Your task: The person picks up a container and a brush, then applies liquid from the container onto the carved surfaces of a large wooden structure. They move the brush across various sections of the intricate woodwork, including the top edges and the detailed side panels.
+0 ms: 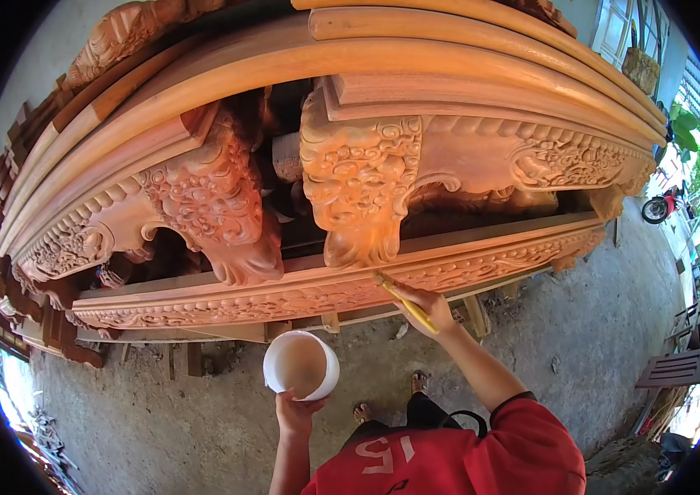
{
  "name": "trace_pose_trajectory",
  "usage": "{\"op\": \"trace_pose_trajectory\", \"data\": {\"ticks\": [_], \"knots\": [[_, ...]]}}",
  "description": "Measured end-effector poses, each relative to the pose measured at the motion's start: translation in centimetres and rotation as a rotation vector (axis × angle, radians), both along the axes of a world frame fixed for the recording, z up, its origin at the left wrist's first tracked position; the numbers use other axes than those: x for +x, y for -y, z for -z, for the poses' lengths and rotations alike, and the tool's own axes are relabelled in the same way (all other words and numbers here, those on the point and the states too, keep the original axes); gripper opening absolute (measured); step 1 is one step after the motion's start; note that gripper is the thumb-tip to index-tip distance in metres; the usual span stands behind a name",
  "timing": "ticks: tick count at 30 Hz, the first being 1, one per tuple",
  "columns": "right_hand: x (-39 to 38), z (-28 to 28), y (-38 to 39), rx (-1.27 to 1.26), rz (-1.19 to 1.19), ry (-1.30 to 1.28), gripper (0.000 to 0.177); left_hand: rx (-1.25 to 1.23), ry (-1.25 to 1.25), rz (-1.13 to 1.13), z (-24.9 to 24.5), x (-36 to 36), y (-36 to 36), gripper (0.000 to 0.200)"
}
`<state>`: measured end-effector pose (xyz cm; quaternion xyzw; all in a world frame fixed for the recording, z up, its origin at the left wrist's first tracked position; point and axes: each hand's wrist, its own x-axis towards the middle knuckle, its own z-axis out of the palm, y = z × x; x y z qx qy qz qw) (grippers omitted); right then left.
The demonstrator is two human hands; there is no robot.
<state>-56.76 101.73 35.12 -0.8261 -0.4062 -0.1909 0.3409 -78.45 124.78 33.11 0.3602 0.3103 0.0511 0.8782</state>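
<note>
My right hand (pixel 432 309) is closed around a paintbrush with a yellow handle (pixel 421 318). The brush's tip touches or nearly touches the carved wooden rail (pixel 284 299), just below the foot of a carved leg (pixel 364 186). Lower down, my left hand (pixel 296 412) grips a white plastic tub (pixel 331 363) by its near side. Its mouth faces up, and a light brownish liquid (pixel 300 369) shows inside. The tub hangs in front of the rail, apart from it. Bristles are too small to make out clearly.
A second carved leg (pixel 209 198) stands to the left, beneath long curved wooden boards (pixel 449 58). Wooden supports (pixel 476 315) hold the rail above a concrete floor (pixel 589 330). At right are a slatted wooden piece (pixel 684 367) and a motorbike (pixel 661 206).
</note>
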Motion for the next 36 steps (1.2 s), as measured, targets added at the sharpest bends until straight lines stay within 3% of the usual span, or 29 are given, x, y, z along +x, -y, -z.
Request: {"op": "trace_pose_trajectory", "data": {"ticks": [1,2,4,8,11,12,14,16,18,20,22,24,26,29,30,32,36], "knots": [[-0.1,-0.4,0.1,0.134,-0.053,-0.186,0.035,0.001,0.004,0.001,0.2,0.2,0.1,0.050],[0.1,-1.1,0.3,0.134,-0.051,-0.183,0.035,-0.007,0.002,-0.036,0.8,0.3,0.1,0.052],[0.9,-4.2,0.3,0.007,-0.192,-0.151,0.035,-0.017,0.001,-0.069,1.8,0.6,0.2,0.054],[4.0,-8.1,-1.4,-0.151,-0.252,-0.121,0.030,0.070,0.040,-0.026,2.8,1.0,0.2,0.054],[5.9,-13.0,-1.7,-0.288,-0.151,-0.176,0.028,0.081,0.049,-0.002,2.7,0.9,0.5,0.054],[5.8,-15.0,-1.6,-0.227,-0.203,-0.138,0.026,0.091,0.062,0.019,2.6,1.0,0.6,0.054],[4.8,-19.3,-1.1,-0.262,-0.091,-0.247,0.025,0.076,0.080,0.030,2.9,1.1,0.8,0.055],[4.8,-22.7,-0.5,-0.105,-0.131,0.047,0.025,0.058,0.094,0.041,3.5,1.0,0.8,0.055],[4.0,-26.4,0.1,-0.125,0.110,0.209,0.026,0.061,0.155,0.032,4.1,0.9,0.8,0.057],[6.3,-27.4,1.6,0.072,0.071,0.507,0.024,0.157,0.184,0.002,2.1,1.2,1.6,0.057],[6.1,-27.6,2.0,0.133,0.186,0.411,0.022,0.258,0.214,-0.030,1.0,1.4,2.1,0.057],[6.8,-26.1,1.8,0.209,0.248,0.661,0.020,0.221,0.247,-0.045,0.8,1.5,2.2,0.056],[6.4,-24.4,1.6,0.173,0.328,0.588,0.019,0.214,0.246,-0.049,0.6,1.4,2.1,0.056],[7.6,-21.7,0.9,0.207,0.781,0.857,0.013,0.203,0.242,-0.055,0.5,1.1,2.0,0.056],[7.4,-21.3,0.1,0.206,0.780,0.861,0.013,0.199,0.235,-0.060,0.6,1.0,2.0,0.057],[6.8,-20.7,-2.5,0.212,0.785,0.559,0.011,0.209,0.229,-0.062,0.6,0.6,1.9,0.056],[4.7,-22.0,-7.9,0.131,0.433,0.719,0.016,0.255,0.181,-0.112,1.0,0.2,1.8,0.057]]}}
